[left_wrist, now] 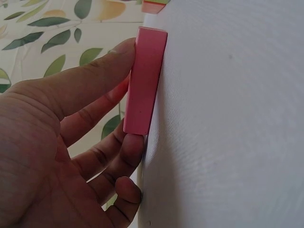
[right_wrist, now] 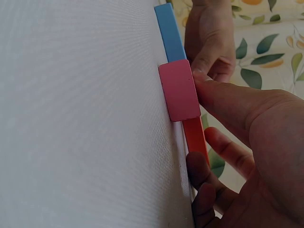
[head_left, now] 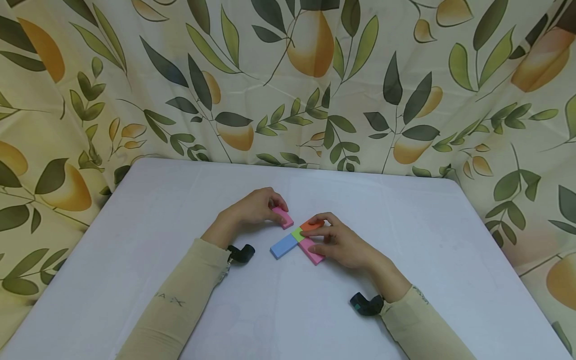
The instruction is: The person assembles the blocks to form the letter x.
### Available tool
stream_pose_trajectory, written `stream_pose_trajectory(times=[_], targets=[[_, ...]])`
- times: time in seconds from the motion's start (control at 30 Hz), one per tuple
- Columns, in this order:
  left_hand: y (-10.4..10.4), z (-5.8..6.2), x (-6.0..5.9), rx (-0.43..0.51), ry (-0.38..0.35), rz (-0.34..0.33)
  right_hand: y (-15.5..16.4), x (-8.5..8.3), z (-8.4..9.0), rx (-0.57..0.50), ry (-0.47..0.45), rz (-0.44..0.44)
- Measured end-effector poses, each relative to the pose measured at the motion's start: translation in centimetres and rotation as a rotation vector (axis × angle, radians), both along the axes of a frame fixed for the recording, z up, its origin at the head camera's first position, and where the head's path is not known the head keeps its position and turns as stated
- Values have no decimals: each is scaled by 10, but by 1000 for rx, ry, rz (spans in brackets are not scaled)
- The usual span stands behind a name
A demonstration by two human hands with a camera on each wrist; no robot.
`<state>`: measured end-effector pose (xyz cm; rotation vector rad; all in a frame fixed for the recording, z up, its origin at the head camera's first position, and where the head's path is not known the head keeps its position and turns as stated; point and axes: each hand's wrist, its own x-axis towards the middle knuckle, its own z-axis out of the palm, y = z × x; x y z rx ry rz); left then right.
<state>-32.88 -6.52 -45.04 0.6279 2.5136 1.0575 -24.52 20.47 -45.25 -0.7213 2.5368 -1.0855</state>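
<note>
My left hand (head_left: 261,206) pinches a pink block (left_wrist: 146,80) between thumb and fingers, close over the white table. Just to the right, a blue block (head_left: 284,246), a small green block (head_left: 297,234) and an orange block (head_left: 310,225) lie end to end in a slanting row. A second pink block (right_wrist: 180,90) branches off near the green one toward the front. Over this group my right hand (head_left: 344,242) is spread, thumb at the second pink block, other fingertips by the green and orange blocks. Its fingers partly hide the orange block.
The blocks lie near the middle of a white-covered table (head_left: 148,215). A curtain (head_left: 279,80) printed with leaves and fruit hangs behind its far edge. Black wrist cameras (head_left: 366,304) sit beside both sleeves, low over the tabletop.
</note>
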Motion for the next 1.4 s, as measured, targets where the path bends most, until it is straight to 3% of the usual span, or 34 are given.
stream_pose_trajectory(times=[0.73,1.4], targets=[[3,4,3,-16,17,-42,0,-1,-1,12,1,-2],[7,3,2,-23,-12,-26,0,-1,3,41,15,8]])
